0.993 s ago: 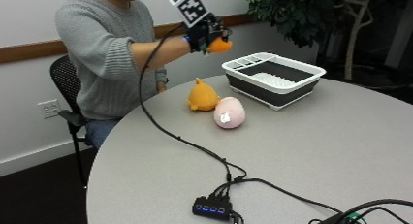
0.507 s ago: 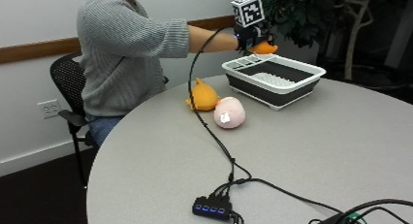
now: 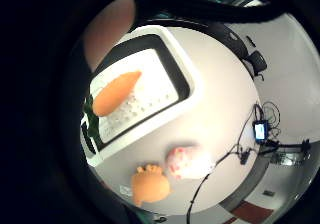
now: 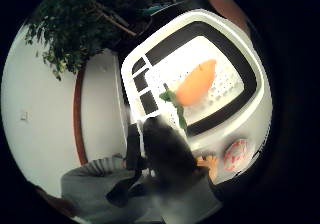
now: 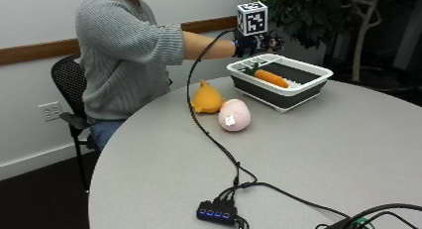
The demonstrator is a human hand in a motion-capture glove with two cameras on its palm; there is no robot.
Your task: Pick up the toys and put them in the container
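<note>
**Carrot toy lies in the container, gloved hand above it**

A person in a grey knitted sweater sits on a black chair (image 5: 66, 85) at a round grey table (image 5: 316, 154). Their black-gloved right hand (image 5: 254, 43) is held in the air over the far rim of the white-and-black rectangular plastic container (image 5: 300, 92), which stands on the table. The hand holds nothing; whether its fingers are spread or curled cannot be told from these views.

An orange plush carrot toy with green leaves (image 5: 269, 77) lies inside the container, resting on the white perforated floor, its leafy end toward the corner nearest the person. Both palm views look down on it lying there, apart from the hand.

Two more toys lie on the table just beside the container, on the person's side: an orange plush toy with a pointed top (image 5: 207, 97) and a pale pink egg-shaped plush toy (image 5: 234, 115), the two touching or nearly so.

A black cable (image 5: 204, 135) runs from the glove across the table to a small black hub with blue lights (image 5: 216, 211) near the front edge. A leafy potted tree (image 5: 330, 13) stands behind the table.
</note>
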